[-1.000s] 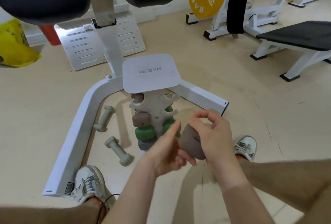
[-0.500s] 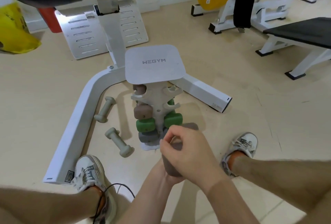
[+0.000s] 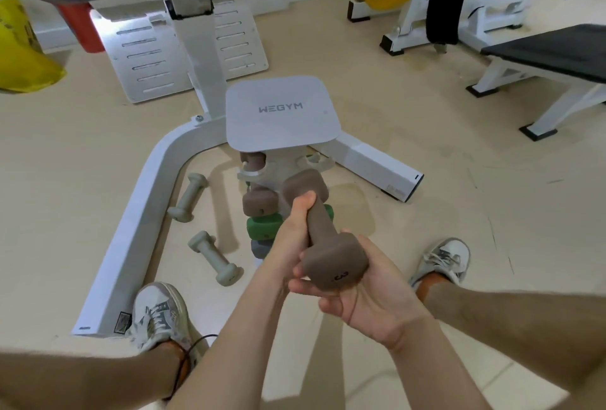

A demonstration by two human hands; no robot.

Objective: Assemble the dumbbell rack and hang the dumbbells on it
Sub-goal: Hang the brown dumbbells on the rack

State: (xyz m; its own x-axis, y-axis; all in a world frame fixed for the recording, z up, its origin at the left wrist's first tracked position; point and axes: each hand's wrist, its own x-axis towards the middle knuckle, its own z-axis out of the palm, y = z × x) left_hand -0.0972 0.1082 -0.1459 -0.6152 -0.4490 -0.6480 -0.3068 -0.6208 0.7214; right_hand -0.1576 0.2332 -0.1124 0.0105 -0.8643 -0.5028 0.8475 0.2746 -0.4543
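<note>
Status: the dumbbell rack [image 3: 278,173] stands assembled at centre frame, on the floor between the arms of a white machine base [image 3: 131,222], its square "WEGYM" top plate [image 3: 282,114] facing up. Several dumbbells already hang on its left side: two brown dumbbells [image 3: 259,203], a green dumbbell [image 3: 264,226] below them, and a grey dumbbell [image 3: 259,247] at the bottom. The right side is mostly hidden behind your hands; a green end shows there, and at least one upper cradle [image 3: 316,162] appears unfilled.

In hand: you hold a brown dumbbell [image 3: 323,229], marked "3" on its near head, just below and in front of the rack. Your left hand [image 3: 292,239] is closed around the handle. Your right hand [image 3: 364,291] cups the near head from underneath, fingers curled against it. The far head points up toward the rack and overlaps its right-hand arms in the frame; whether it touches them cannot be told.

Remaining: seat this dumbbell in a free right-hand cradle, probably opposite its brown partner. Then hang the two pale green dumbbells [image 3: 213,257] lying on the floor in the left-centre of the frame, well apart from the rack.

Assessment: assembly appears complete; loading is past the halfway point.
</note>
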